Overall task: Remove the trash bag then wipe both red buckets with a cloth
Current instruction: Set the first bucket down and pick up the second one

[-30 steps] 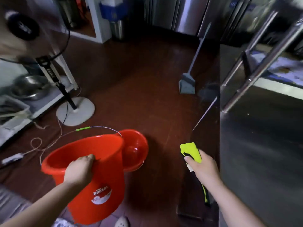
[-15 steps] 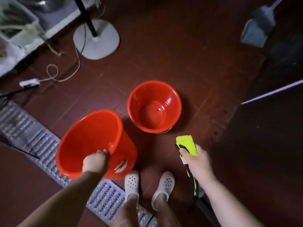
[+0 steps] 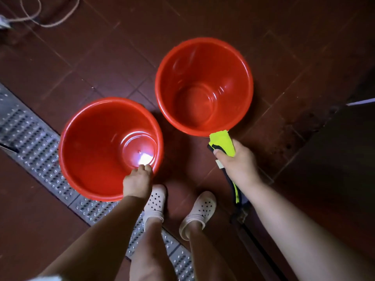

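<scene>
Two buckets on the floor, cloth in hand.

Head view: the left hand (image 3: 138, 184) grips the near rim of the left bucket (image 3: 97, 147), fingers curled over it. The right hand (image 3: 236, 163) is wrapped round the cloth (image 3: 222, 144), whose tip just touches the right bucket (image 3: 204, 86) directly ahead, so that hand is nearer. No bag shows in either bucket. Clogs (image 3: 155, 201), a drain grate (image 3: 30, 136) and a cord (image 3: 48, 17) lie around; nothing blocks the way.

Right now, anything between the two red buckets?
Nothing in the head view: only a narrow strip of bare brown floor tile separates the left bucket, gripped by the left hand, from the right bucket.
</scene>
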### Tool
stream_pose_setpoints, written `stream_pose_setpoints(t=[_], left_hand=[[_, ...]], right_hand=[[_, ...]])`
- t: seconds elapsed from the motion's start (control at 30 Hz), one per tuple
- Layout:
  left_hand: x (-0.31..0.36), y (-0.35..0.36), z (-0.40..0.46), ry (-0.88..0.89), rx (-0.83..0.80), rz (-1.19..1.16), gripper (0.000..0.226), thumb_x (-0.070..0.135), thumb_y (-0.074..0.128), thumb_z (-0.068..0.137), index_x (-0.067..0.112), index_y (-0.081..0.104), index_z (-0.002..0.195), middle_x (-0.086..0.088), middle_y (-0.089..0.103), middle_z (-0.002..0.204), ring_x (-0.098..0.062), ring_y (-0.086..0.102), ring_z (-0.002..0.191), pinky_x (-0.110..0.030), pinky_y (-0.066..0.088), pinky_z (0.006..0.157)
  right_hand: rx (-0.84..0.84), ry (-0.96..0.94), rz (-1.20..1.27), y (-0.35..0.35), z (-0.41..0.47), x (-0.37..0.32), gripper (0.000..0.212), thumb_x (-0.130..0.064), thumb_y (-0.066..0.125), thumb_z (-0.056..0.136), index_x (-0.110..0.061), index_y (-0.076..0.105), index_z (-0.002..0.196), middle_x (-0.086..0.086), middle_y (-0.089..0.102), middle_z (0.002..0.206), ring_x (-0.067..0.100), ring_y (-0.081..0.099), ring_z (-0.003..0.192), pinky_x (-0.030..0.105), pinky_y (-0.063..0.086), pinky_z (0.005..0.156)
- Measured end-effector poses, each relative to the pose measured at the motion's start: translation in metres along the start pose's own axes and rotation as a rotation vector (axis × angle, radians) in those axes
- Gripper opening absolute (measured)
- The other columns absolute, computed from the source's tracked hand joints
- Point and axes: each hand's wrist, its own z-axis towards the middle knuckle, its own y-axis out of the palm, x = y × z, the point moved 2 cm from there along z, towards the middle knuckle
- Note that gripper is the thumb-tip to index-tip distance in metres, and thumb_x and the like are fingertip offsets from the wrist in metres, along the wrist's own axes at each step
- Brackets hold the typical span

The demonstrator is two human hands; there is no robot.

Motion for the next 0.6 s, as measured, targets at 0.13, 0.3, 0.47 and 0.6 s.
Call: stream_pose_setpoints(t=[0.13,0.3,0.47,0.6], left_hand=[[0.002,0.020,0.003,-0.088,-0.136,0.046,0.021,0.019,0.049,0.090,0.009,0.054,0.106,-0.011,0.063,0.103,-0.030,0.060,0.096,-0.034,0.048,0.069],[0.012,-0.009,0.000,-0.123,0.002,-0.105,0.045,0.034,0.072,0.075,0.000,0.054,0.098,-0.021,0.059,0.095,-0.038,0.059,0.090,-0.042,0.046,0.071],[0.064,-0.064,0.033,0.071,0.238,-0.430,0.032,0.017,0.068,0.081,-0.001,0.057,0.106,-0.023,0.060,0.100,-0.040,0.057,0.094,-0.044,0.044,0.078],[0.101,-0.067,0.085,-0.248,0.047,-0.768,0.038,0.026,0.059,0.090,-0.004,0.051,0.111,-0.026,0.060,0.114,-0.041,0.055,0.107,-0.040,0.042,0.082]], right_hand=[[-0.023,-0.027,-0.061,0.007,0.007,0.005,0.018,-0.034,0.068,0.080,-0.022,0.065,0.093,-0.003,0.069,0.077,0.021,0.064,0.074,0.039,0.053,0.071],[0.022,-0.190,-0.426,-0.001,0.002,0.004,0.035,-0.045,0.063,0.081,-0.032,0.057,0.113,-0.001,0.068,0.097,0.030,0.063,0.087,0.035,0.048,0.065],[-0.002,-0.221,-0.508,-0.014,0.003,0.004,0.045,-0.047,0.060,0.084,-0.034,0.050,0.126,-0.002,0.063,0.114,0.030,0.062,0.097,0.037,0.049,0.070],[0.025,-0.213,-0.592,-0.018,0.011,0.014,0.051,-0.049,0.056,0.086,-0.038,0.042,0.134,-0.005,0.059,0.121,0.029,0.063,0.097,0.035,0.047,0.071]])
